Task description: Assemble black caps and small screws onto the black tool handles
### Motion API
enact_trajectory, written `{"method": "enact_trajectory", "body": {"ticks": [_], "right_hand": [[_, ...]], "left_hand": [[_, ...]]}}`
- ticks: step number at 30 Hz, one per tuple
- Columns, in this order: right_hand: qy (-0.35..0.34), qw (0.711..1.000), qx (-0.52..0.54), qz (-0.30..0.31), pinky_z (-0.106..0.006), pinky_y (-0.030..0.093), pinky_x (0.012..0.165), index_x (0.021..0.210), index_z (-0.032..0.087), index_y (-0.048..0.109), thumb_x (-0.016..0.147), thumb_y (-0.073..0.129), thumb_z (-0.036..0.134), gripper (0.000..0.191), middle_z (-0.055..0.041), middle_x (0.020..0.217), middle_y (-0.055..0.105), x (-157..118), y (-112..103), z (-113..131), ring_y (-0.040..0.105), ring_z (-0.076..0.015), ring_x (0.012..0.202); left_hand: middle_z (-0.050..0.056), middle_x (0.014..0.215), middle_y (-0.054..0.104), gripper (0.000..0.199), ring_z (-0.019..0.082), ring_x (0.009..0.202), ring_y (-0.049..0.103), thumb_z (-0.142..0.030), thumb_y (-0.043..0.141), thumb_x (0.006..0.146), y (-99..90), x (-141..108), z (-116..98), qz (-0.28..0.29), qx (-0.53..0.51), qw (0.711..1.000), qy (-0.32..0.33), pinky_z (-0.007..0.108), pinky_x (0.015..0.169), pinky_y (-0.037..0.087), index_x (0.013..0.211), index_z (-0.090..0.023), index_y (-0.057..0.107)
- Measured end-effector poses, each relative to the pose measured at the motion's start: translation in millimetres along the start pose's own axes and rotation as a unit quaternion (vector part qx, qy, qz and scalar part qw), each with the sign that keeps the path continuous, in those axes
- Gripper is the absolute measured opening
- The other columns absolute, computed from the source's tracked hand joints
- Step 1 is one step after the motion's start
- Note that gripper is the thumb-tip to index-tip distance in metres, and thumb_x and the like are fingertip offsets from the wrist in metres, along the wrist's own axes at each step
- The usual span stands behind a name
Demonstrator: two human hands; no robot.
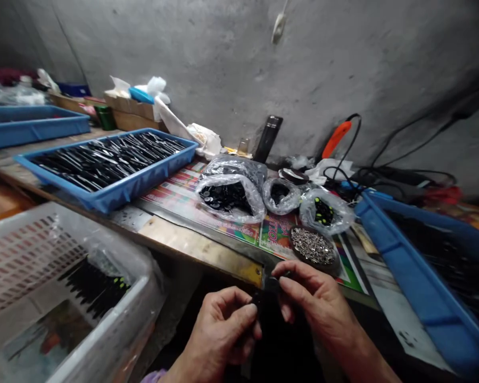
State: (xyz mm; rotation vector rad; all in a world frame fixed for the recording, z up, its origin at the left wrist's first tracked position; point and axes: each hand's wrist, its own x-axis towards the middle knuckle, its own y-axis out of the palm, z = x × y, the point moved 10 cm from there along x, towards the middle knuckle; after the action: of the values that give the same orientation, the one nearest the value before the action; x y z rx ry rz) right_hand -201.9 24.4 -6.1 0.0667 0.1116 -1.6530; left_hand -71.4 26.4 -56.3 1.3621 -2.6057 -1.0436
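My left hand (219,332) and my right hand (315,303) are close together at the bottom middle, just below the workbench edge. Between their fingertips they pinch a small black piece (269,286), too dark and partly covered to identify. Nearest my right hand, a dark round dish (303,256) holds small silver metal parts. Beyond it lie clear plastic bags, one of black discs (227,198) and one of black pieces with yellow-green dots (325,213).
A blue tray (115,194) of long black items stands left on the bench, and another (419,276) stands right. A white slatted basket (143,276) sits low at left. Black cables, an orange-handled tool (336,139) and a concrete wall lie behind.
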Motion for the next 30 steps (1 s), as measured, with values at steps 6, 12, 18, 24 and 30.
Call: {"method": "enact_trajectory", "body": {"ticks": [6, 12, 18, 24, 30], "right_hand": [[-0.009, 0.999, 0.032, -0.023, -0.020, 0.043, 0.047, 0.099, 0.016, 0.058, 0.086, 0.069, 0.044, 0.032, 0.0008, 0.053, 0.063, -22.3, -14.4, -13.5, 0.055, -0.0108, 0.045], [-0.003, 0.999, 0.038, -0.025, -0.021, 0.043, 0.047, 0.098, 0.016, 0.061, 0.085, 0.069, 0.046, 0.034, 0.0006, 0.054, 0.063, -31.2, -20.2, -20.1, 0.055, -0.0116, 0.045], [0.005, 0.997, 0.072, 0.013, -0.018, 0.044, 0.047, 0.098, 0.016, 0.062, 0.086, 0.070, 0.043, 0.030, 0.0001, 0.057, 0.065, -34.1, -23.1, -28.0, 0.057, -0.0105, 0.047], [0.007, 0.998, 0.028, 0.054, -0.019, 0.048, 0.050, 0.094, 0.015, 0.064, 0.087, 0.068, 0.042, 0.028, -0.0007, 0.059, 0.066, -37.8, -22.8, -27.4, 0.060, -0.0111, 0.050], [0.024, 0.996, 0.083, 0.030, -0.021, 0.048, 0.047, 0.094, 0.016, 0.064, 0.083, 0.072, 0.044, 0.031, -0.0011, 0.057, 0.066, -37.9, -27.0, -41.0, 0.060, -0.0129, 0.047]], "left_hand": [[0.000, 0.060, 0.061, 0.038, 0.003, 0.037, 0.041, -0.046, 0.076, 0.074, 17.4, -1.8, 15.6, 0.013, 0.015, 0.999, -0.028, 0.015, 0.035, 0.024, 0.077, -0.013, 0.057], [0.001, 0.061, 0.061, 0.034, 0.003, 0.039, 0.043, -0.043, 0.074, 0.078, 28.2, -1.6, 21.1, 0.029, 0.013, 0.999, -0.026, 0.015, 0.036, 0.024, 0.077, -0.013, 0.058], [0.001, 0.060, 0.062, 0.036, 0.003, 0.038, 0.043, -0.044, 0.075, 0.075, 30.3, -0.1, 29.2, 0.025, 0.037, 0.998, -0.035, 0.015, 0.036, 0.026, 0.078, -0.012, 0.060], [0.001, 0.056, 0.062, 0.042, 0.003, 0.037, 0.043, -0.049, 0.079, 0.069, 27.3, -0.6, 42.1, 0.006, 0.057, 0.997, -0.056, 0.015, 0.035, 0.026, 0.076, -0.012, 0.060], [0.001, 0.056, 0.061, 0.044, 0.004, 0.036, 0.042, -0.051, 0.078, 0.067, 28.0, 1.2, 41.3, 0.006, 0.053, 0.998, -0.040, 0.016, 0.034, 0.026, 0.074, -0.012, 0.060]]}}
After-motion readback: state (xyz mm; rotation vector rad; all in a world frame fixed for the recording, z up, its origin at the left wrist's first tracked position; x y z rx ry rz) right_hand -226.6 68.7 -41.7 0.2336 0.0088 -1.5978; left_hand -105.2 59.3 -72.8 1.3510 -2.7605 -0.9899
